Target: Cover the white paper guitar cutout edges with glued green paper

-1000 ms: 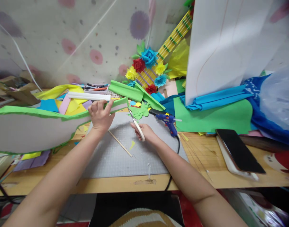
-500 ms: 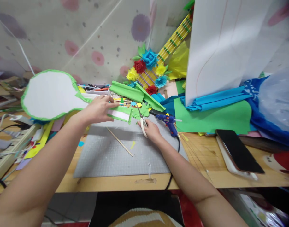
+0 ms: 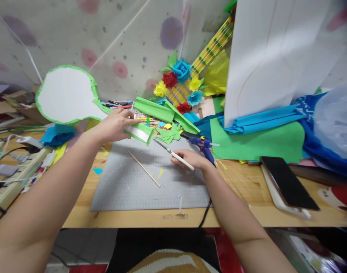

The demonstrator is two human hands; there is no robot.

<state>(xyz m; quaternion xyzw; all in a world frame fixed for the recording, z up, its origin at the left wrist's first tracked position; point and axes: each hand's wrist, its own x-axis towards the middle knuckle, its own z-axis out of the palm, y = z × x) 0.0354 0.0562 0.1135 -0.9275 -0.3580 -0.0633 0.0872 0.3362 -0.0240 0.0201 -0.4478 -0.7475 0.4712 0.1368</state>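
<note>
White foam cut-out edged in green paper (image 3: 67, 94), gripped at its neck by left hand (image 3: 112, 127), held above grey cutting mat (image 3: 133, 185).
White-handled scissors (image 3: 173, 153) grasped in right hand (image 3: 193, 160), blades shut, pointing towards cut-out's end. Thin wooden stick (image 3: 144, 174) lying on mat between hands; blue glue gun (image 3: 203, 147) just beside right hand.

Both arms out, L hand (image 3: 113, 125) + R hand (image 3: 192, 159) gripping (fingers curled).
</note>
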